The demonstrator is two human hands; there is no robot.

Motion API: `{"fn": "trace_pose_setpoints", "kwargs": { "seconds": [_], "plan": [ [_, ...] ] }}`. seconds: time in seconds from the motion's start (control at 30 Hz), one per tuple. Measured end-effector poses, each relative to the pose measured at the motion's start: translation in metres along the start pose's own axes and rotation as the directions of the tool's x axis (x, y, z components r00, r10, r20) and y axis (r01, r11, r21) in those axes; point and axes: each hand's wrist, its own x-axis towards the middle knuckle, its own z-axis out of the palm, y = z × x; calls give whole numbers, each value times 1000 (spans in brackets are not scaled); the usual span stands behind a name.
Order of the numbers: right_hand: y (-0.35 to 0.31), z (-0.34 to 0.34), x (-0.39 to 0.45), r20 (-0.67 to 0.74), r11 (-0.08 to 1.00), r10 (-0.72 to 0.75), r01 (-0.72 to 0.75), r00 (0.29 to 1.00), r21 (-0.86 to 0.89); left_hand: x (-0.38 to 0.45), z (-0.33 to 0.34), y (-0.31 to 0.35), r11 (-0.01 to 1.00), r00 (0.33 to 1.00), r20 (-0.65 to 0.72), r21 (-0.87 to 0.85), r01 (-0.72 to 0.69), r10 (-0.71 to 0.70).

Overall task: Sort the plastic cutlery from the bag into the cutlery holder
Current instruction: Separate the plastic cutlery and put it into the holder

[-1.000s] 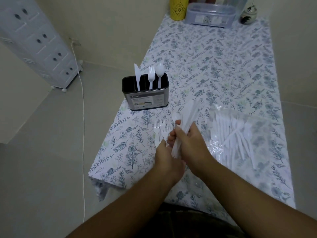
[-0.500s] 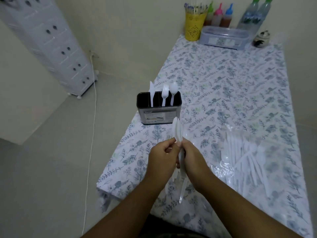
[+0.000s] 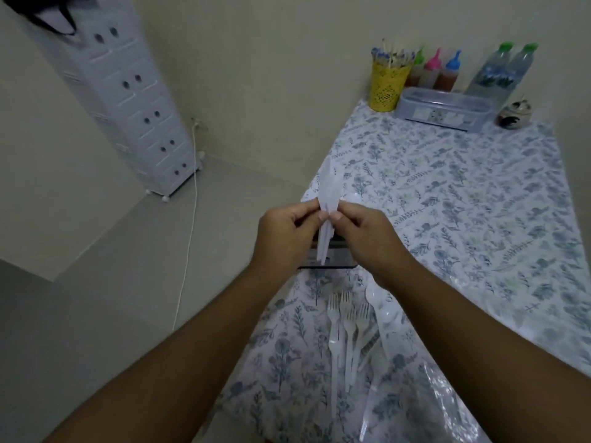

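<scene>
Far to the left, a white drawer tower (image 3: 140, 123) stands on the floor against the wall, with a white cable (image 3: 188, 238) running down beside it. Your left hand (image 3: 284, 233) is raised over the near left part of the counter (image 3: 479, 219), its fingers (image 3: 321, 215) curled and clamped on a bundle of white plastic knives (image 3: 327, 212) that stands nearly upright, blades pointing away from you. Your right hand (image 3: 367, 231) meets it from the other side, thumb and fingers pinching the same bundle just beside the left thumb. Right behind your hands sits the dark cutlery holder (image 3: 332, 255), mostly hidden; you cannot tell what stands in it. Nearer to you, several white forks (image 3: 347, 334) lie side by side on the floral cloth, tines pointing away, with white spoons (image 3: 382, 311) just to their right. The clear plastic bag (image 3: 447, 394) lies at the near right, partly under your right forearm. At the far end stand a yellow cup of sticks (image 3: 387, 87), three sauce bottles (image 3: 435, 71), a lidded clear box (image 3: 444, 111), two water bottles (image 3: 502, 71) and a small jar (image 3: 515, 115)
</scene>
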Motion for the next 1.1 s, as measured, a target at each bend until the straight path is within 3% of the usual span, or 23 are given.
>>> {"fn": "trace_pose_setpoints", "kwargs": {
  "seconds": [0.13,0.23,0.4,0.57,0.77,0.87,0.93,1.03,1.1],
  "plan": [
    [-1,7,32,-106,997,-80,79,991,-11,38,-5,-9,994,995,-22,43,-98,99],
    [13,13,46,-167,981,-119,89,979,-174,48,-3,-29,984,985,-43,79,-162,165],
    [47,24,45,-117,916,-87,34,989,-400,35,8,-71,984,989,-22,110,-141,144],
    [60,24,38,-106,826,-42,-25,993,-562,27,13,-92,920,986,68,353,-168,154],
    [57,3,9,-174,826,-56,-52,983,-561,-8,9,-78,884,955,-149,435,-168,255],
    [67,-6,-23,-205,850,-34,-80,978,-521,-50,27,-78,912,992,-93,407,-45,90],
    [83,-8,-49,-214,856,58,-159,975,-493,-81,46,-87,879,982,50,456,141,-183],
    [107,-11,-90,-205,846,244,-312,948,-432,-123,67,-108,712,817,159,600,366,-555],
    [122,-11,-114,-170,820,336,-377,926,-431,-143,72,-116,659,751,200,649,380,-630]
  ]
}}
